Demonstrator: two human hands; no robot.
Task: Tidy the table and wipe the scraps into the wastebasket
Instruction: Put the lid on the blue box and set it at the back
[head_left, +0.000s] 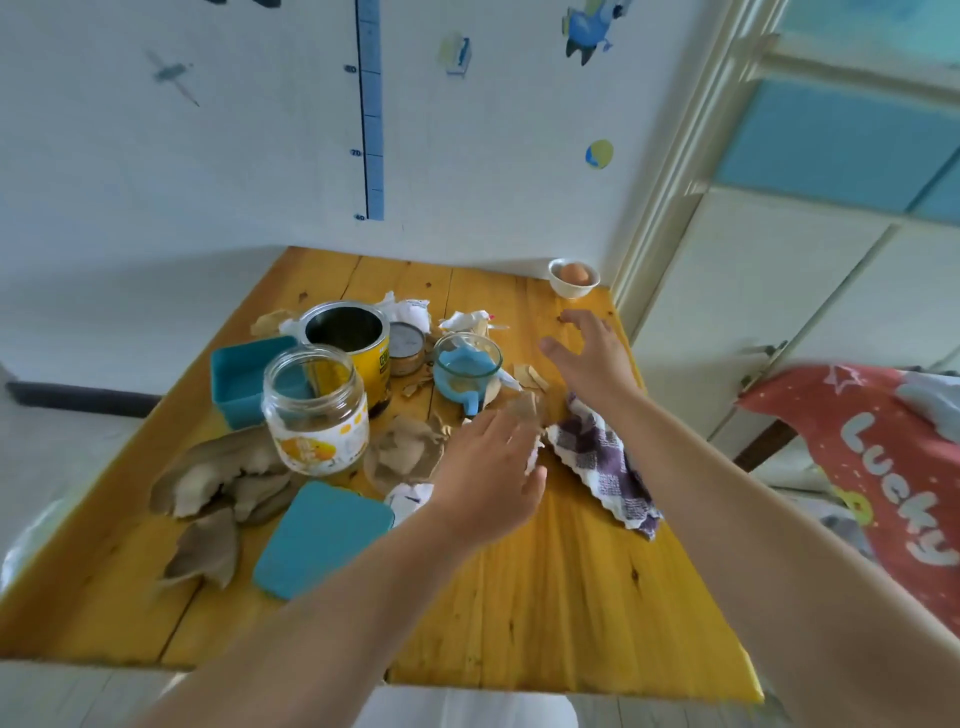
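Both empty, fingers spread: left hand, right hand. Checked purple-white cloth crumpled; torn brown scraps scattered.

Soft, even daylight fills the room, leaving faint shadows on the bench. Motion blur softens everything; the edges bend.
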